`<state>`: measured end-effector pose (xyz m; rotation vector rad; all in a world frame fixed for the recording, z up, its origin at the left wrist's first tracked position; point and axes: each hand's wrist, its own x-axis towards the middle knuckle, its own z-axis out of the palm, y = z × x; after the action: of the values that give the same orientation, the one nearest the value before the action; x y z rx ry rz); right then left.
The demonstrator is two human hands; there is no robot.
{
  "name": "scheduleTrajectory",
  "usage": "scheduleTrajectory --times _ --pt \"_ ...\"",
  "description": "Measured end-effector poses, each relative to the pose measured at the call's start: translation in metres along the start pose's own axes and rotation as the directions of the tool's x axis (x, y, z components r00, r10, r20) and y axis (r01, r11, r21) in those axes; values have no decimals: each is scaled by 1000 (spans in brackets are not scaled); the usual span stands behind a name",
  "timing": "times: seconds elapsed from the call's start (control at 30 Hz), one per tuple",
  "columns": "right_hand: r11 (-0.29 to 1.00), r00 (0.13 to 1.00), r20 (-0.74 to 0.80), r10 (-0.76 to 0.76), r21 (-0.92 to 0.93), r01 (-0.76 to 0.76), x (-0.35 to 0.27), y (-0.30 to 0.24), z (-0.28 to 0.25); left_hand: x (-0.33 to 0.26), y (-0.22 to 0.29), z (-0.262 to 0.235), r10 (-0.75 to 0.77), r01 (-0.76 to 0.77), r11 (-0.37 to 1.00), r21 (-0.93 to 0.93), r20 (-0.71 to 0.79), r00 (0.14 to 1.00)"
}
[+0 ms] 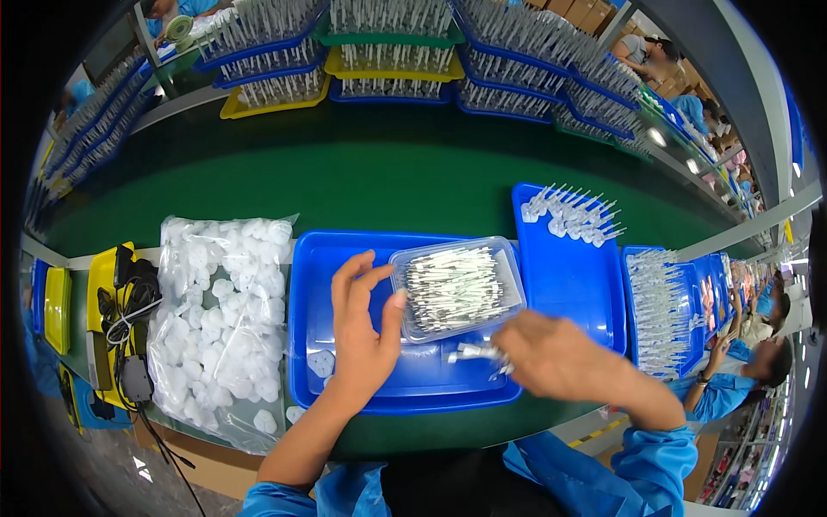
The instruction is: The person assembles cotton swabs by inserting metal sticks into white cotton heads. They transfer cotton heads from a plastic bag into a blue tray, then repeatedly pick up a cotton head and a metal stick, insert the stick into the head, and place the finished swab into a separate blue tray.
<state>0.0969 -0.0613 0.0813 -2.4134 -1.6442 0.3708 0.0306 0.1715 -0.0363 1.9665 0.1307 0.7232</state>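
A clear plastic box (514,284) packed with thin white sticks (457,289) rests tilted in a blue tray (405,239). My left hand (366,323) is at the box's left edge, fingers apart, thumb and forefinger beside its rim. Just off the box's lower right corner, my right hand (551,351) is closed on a small bunch of white sticks (475,351), their ends poking out to the left. Motion blurs that bunch a little. Near the tray's lower left lies a translucent white disc (321,363), with another disc (295,414) just outside the tray.
Left of the tray lies a clear bag (220,319) of white discs. Black cables (133,302) sit on yellow trays beyond it. To the right, a blue tray (568,284) bears several upright stick-and-disc pieces (573,215). Stacked filled trays (392,65) line the back; people work further right.
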Motion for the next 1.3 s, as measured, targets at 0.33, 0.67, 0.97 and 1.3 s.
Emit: scheduleTrajectory --times 0.33,0.67,0.97,1.3 --pt "996 999 -36 34 -79 -37 -5 -15 101 -1 -3 0 18 -19 999 45 26 1000" --pt "995 995 67 71 72 -76 -23 -5 74 -45 20 -40 43 -38 999 -21 344 938" --pt "975 954 -238 185 166 -147 18 30 28 -48 36 2 257 -284 957 -60 627 735" --pt "996 991 135 0 -88 12 46 54 19 -17 16 -11 160 -155 986 -54 117 980"
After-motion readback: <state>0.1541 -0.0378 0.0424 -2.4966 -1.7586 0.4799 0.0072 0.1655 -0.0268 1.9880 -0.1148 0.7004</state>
